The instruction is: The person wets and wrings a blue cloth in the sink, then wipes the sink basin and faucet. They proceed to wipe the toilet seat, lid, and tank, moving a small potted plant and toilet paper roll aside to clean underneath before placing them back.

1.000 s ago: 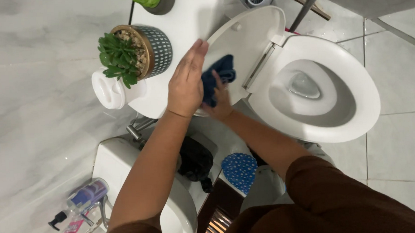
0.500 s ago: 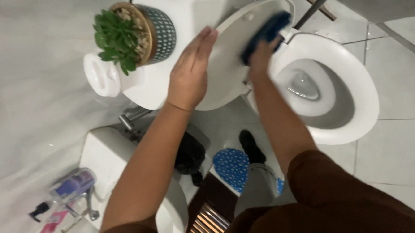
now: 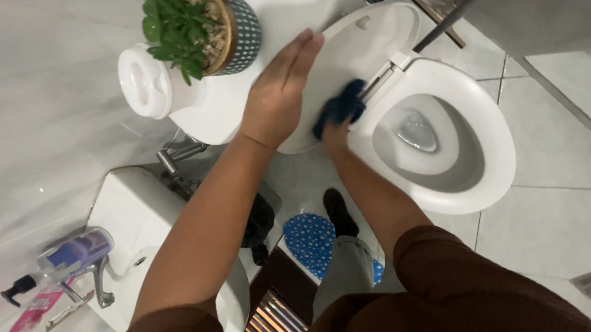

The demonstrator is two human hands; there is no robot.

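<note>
Bathroom: right hand (image 3: 334, 133), grip clutching blue cloth (image 3: 339, 106), has slid down the lid (image 3: 363, 48).

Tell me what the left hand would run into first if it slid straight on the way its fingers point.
The left hand lies flat on the raised toilet lid, fingers pointing up-right. Sliding on, it would cross bare lid and probably reach the lid's far rim first; depth beyond is unclear.

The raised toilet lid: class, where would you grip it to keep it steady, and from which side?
Grip the toilet lid at its free curved rim, coming from the tank side, probably. It stands tilted up on its hinge; the left hand already braces that edge while the right hand presses the blue cloth against its inner face.
</note>
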